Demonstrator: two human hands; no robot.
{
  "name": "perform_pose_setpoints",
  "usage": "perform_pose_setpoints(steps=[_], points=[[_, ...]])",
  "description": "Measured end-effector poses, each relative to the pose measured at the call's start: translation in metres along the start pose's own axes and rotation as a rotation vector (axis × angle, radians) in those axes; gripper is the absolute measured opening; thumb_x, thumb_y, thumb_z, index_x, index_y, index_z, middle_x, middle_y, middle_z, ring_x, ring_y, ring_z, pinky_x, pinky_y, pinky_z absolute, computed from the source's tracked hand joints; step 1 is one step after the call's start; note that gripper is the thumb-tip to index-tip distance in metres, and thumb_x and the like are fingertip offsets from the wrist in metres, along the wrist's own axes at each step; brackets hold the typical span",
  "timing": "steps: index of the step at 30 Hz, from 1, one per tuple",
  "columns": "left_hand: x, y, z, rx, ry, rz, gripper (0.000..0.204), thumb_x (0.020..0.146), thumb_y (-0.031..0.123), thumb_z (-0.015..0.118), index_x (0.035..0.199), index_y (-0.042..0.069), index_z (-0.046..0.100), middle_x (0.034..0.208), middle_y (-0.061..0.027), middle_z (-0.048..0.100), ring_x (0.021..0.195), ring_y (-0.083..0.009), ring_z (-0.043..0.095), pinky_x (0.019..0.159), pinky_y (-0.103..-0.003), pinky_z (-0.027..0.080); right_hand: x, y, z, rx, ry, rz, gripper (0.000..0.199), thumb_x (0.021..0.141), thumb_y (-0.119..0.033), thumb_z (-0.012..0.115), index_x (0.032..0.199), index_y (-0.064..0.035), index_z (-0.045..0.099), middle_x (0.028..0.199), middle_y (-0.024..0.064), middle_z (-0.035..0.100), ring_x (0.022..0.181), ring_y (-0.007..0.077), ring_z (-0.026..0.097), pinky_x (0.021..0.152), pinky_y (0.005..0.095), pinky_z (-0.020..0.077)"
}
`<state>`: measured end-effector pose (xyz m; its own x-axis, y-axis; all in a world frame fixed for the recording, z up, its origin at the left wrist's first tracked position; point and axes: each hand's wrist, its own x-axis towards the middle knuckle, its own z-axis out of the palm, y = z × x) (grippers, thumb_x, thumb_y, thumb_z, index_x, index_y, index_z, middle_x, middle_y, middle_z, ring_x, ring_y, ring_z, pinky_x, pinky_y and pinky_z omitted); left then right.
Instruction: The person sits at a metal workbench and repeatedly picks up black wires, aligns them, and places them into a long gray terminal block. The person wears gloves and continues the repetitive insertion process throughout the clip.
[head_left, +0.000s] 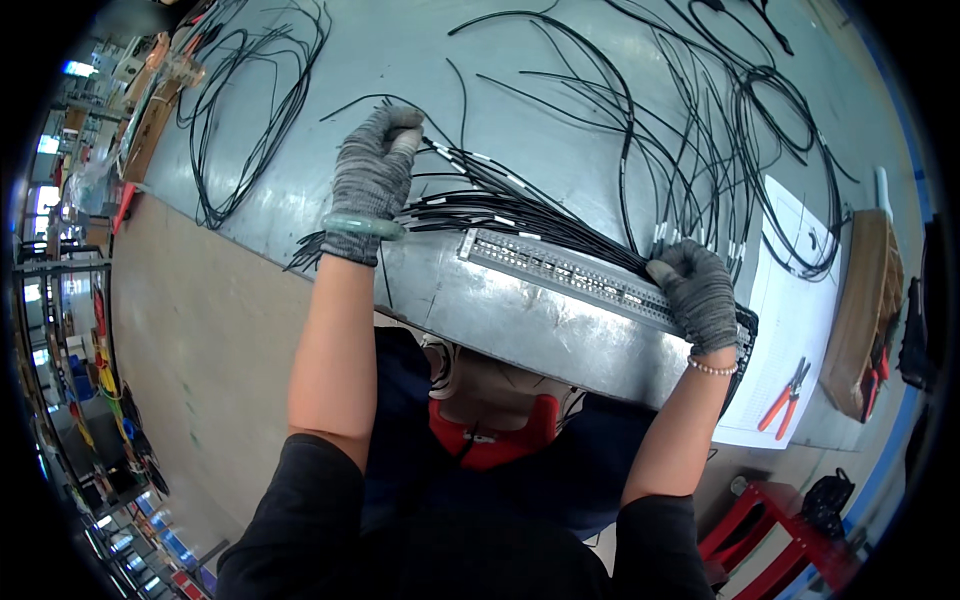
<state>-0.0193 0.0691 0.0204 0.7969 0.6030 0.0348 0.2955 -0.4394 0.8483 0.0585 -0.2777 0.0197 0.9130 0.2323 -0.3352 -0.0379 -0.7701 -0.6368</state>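
Observation:
My left hand (380,160), in a grey knit glove, is closed with the fingers curled at the far end of some black cables with white labels. My right hand (697,290), gloved the same way, closes on the bundle of black cables (560,232) near its right end. Between the hands the bundle fans out to the left, with white label sleeves on many cables. Just in front of it lies a long grey metal terminal strip (565,272) with rows of small bright contacts. Its right end is partly hidden by my right hand.
Loose black cables (265,110) lie coiled at the far left, and more (780,110) spread at the far right. A white paper sheet (790,270) with red-handled pliers (786,400) lies at right, beside a brown cardboard box (868,310). The metal table's (480,325) front edge is near my lap.

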Motion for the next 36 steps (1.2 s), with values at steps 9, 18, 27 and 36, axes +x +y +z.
perform_pose_setpoints(steps=[9, 18, 27, 36], points=[[0.0, 0.018, -0.012, -0.183, 0.165, 0.04, 0.019, 0.088, 0.016, 0.064, 0.104, 0.006, 0.067, 0.091, -0.007, 0.068, 0.07, -0.0133, 0.066, 0.062, -0.027, 0.052, 0.004, 0.006, 0.003, 0.079, -0.024, 0.001, 0.011, 0.077, -0.008, 0.074, 0.081, -0.0019, 0.066, 0.069, 0.0056, 0.065, 0.062, 0.0119, 0.058, 0.06, 0.028, 0.0486], [-0.002, 0.022, -0.031, -0.35, 0.354, 0.081, 0.02, 0.088, 0.015, 0.066, 0.104, 0.003, 0.065, 0.082, -0.0047, 0.066, 0.064, -0.0089, 0.062, 0.06, -0.021, 0.05, 0.002, 0.001, 0.005, 0.069, -0.019, 0.012, 0.01, 0.077, -0.007, 0.075, 0.081, -0.0018, 0.067, 0.07, 0.007, 0.066, 0.063, 0.0124, 0.059, 0.061, 0.0285, 0.0494], [0.002, 0.024, -0.036, -0.466, 0.366, 0.088, 0.02, 0.087, 0.013, 0.065, 0.105, 0.005, 0.066, 0.091, -0.0054, 0.069, 0.065, -0.0058, 0.057, 0.051, -0.018, 0.043, -0.008, -0.021, 0.004, -0.123, 0.137, -0.14, 0.013, 0.077, -0.009, 0.075, 0.086, -0.0018, 0.067, 0.073, 0.0082, 0.067, 0.065, 0.014, 0.062, 0.063, 0.0294, 0.0511], [-0.011, 0.029, -0.026, -0.311, 0.356, 0.484, 0.019, 0.089, 0.008, 0.063, 0.107, 0.005, 0.065, 0.089, -0.0047, 0.069, 0.071, -0.0071, 0.061, 0.061, -0.019, 0.049, 0.036, -0.117, 0.075, -0.141, -0.013, -0.482, 0.022, 0.09, -0.021, 0.063, 0.1, -0.0021, 0.067, 0.084, 0.0104, 0.069, 0.077, 0.0177, 0.064, 0.075, 0.0302, 0.052]])
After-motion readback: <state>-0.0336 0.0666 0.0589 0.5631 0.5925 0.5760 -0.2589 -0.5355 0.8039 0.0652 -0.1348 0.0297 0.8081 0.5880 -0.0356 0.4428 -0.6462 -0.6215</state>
